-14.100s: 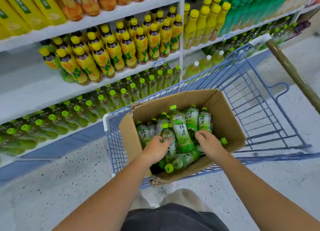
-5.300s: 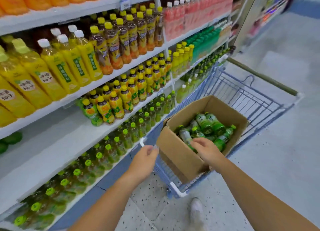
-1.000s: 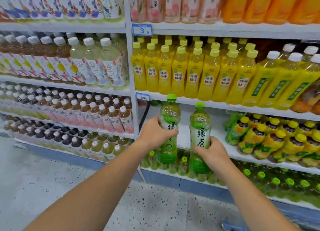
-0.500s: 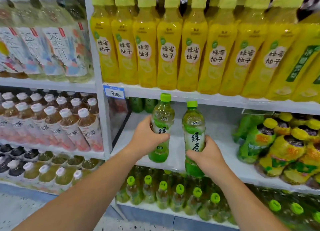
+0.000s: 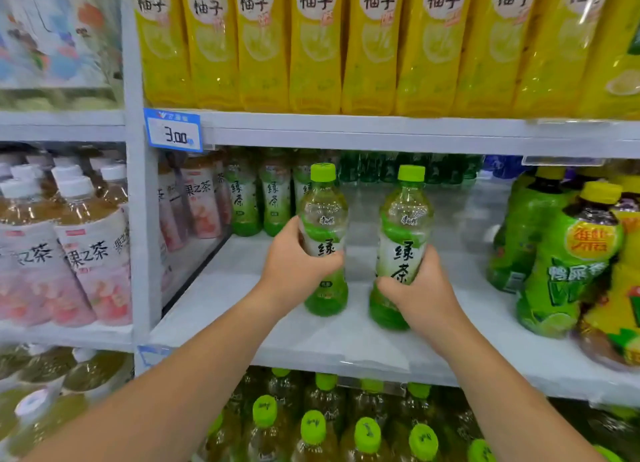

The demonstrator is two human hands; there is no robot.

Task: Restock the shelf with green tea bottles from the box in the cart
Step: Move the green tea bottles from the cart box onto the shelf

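Observation:
I hold two green tea bottles upright over the white middle shelf (image 5: 346, 340). My left hand (image 5: 294, 264) grips the left bottle (image 5: 323, 212) around its label. My right hand (image 5: 419, 288) grips the right bottle (image 5: 405, 219) low on its label. Both have lime-green caps and sit about a hand's width apart, their bases close to the shelf board; contact is unclear. Several matching green tea bottles (image 5: 256, 198) stand at the back left of the same shelf. The cart and box are out of view.
Yellow honey-pomelo bottles (image 5: 311, 46) fill the shelf above, behind a 3.00 price tag (image 5: 173, 132). Green and yellow-labelled bottles (image 5: 571, 254) crowd the right end. Pink-labelled bottles (image 5: 86, 254) sit in the left bay behind a white upright (image 5: 138, 219). Green-capped bottles (image 5: 346, 434) line the shelf below.
The view has closed in on the middle shelf. Both hands have carried their bottles forward and down into the shelf opening, and the two bottles are now farther apart.

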